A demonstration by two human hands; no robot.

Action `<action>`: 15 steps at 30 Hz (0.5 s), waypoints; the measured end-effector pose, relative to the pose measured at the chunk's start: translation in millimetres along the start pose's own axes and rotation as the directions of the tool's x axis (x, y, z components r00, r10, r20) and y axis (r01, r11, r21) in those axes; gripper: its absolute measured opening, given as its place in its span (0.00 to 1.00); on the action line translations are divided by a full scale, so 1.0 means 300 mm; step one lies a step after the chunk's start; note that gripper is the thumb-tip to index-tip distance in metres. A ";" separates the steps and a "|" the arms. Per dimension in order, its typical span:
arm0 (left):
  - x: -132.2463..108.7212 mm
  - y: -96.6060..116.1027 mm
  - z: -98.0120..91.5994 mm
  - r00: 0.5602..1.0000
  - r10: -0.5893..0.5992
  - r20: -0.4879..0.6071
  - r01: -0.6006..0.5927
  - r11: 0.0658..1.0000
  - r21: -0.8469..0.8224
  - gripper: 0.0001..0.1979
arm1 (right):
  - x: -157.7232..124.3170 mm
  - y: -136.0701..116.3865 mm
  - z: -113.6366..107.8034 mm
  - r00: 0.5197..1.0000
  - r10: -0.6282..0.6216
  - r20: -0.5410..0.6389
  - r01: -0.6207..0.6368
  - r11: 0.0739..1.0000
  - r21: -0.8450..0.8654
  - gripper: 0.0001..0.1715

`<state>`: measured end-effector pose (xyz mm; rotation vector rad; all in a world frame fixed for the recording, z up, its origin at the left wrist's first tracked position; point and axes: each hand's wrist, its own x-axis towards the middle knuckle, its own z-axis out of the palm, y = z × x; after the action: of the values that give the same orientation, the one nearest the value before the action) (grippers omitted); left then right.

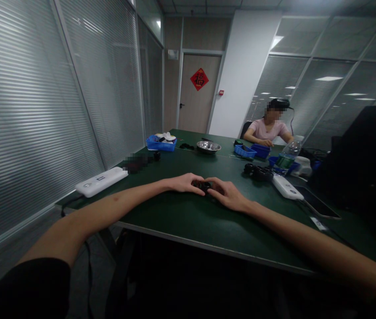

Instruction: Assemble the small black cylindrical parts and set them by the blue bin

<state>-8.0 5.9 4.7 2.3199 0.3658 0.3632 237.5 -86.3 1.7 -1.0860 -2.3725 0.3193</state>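
Just above the green tabletop (pixel 181 208), a small black part (pixel 204 186) with a rounded shape sits between my two hands; its exact kind I cannot make out. My left hand (pixel 187 183) grips it from the left, thumb toward me and fingers partly hidden behind it. From the right, my right hand (pixel 226 194) pinches the same part with thumb and fingertips. Right of my hands lies a cluster of black parts (pixel 259 172). Farther left on the table is a small black piece (pixel 156 155).
Behind my hands stands a metal bowl (pixel 208 147), with a filled blue basket (pixel 161 143) to its left. White power banks (pixel 103 181) lie on both sides. A water bottle (pixel 287 157), a phone (pixel 317 201) and blue bins (pixel 245 151) are at right. A person (pixel 270 126) sits across.
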 end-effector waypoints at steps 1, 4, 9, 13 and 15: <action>0.000 0.000 0.001 1.000 -0.002 -0.001 0.002 1.000 -0.005 0.26 | 0.000 0.002 -0.001 1.000 -0.008 0.007 0.008 1.000 0.000 0.24; -0.002 0.006 0.002 1.000 -0.015 -0.001 0.015 1.000 -0.015 0.26 | -0.001 0.004 -0.007 0.999 -0.020 0.029 0.020 1.000 -0.001 0.25; -0.004 0.010 0.000 1.000 -0.025 -0.010 0.025 1.000 -0.011 0.26 | -0.002 -0.008 -0.011 0.999 -0.023 0.027 0.023 1.000 -0.007 0.26; -0.003 0.003 0.000 1.000 -0.027 -0.011 0.027 1.000 -0.016 0.25 | 0.000 -0.013 -0.002 1.000 -0.004 -0.005 0.004 1.000 -0.008 0.26; -0.003 0.001 0.000 1.000 -0.015 -0.006 0.015 1.000 -0.008 0.25 | 0.000 -0.008 0.003 1.000 0.017 -0.021 -0.017 1.000 0.001 0.27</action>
<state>-8.7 5.3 4.7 2.3076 0.3844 0.3639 235.4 -87.9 2.0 -1.1047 -2.3455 0.3140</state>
